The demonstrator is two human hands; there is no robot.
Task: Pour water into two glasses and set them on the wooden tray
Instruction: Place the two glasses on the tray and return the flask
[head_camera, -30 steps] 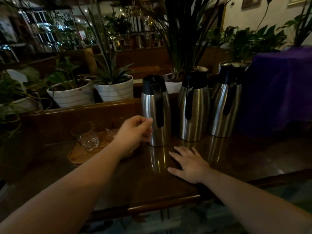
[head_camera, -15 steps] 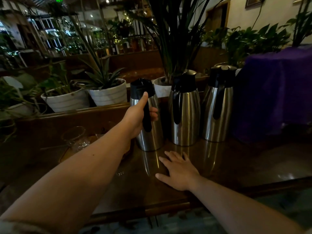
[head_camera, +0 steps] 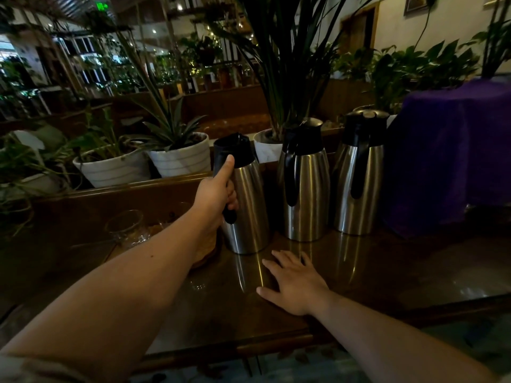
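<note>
1. The dark wooden table (head_camera: 373, 275) carries everything I am working with, and its glossy top mirrors the steel standing on it.
2. A purple cloth (head_camera: 448, 156) drapes over something at the table's far right.
3. White ribbed plant pots (head_camera: 179, 158) sit behind the table's raised back edge, to the left.
4. Three steel jugs stand in a row on the table. The left jug (head_camera: 246, 205) leans a little to the left; the middle jug (head_camera: 307, 189) and the right jug (head_camera: 359, 183) stand upright beside it.
5. My left hand (head_camera: 215, 194) is wrapped around the left jug's black handle, thumb stretched up onto its black top.
6. My right hand (head_camera: 296, 283) lies flat on the table just in front of the left jug, fingers spread, gripping nothing.
7. The wooden tray (head_camera: 206, 250) lies on the table just left of that jug, mostly hidden under my left forearm.
8. A clear glass (head_camera: 127, 228) stands on the table's left part, at the tray. A second one behind my wrist is too dim to make out.
</note>
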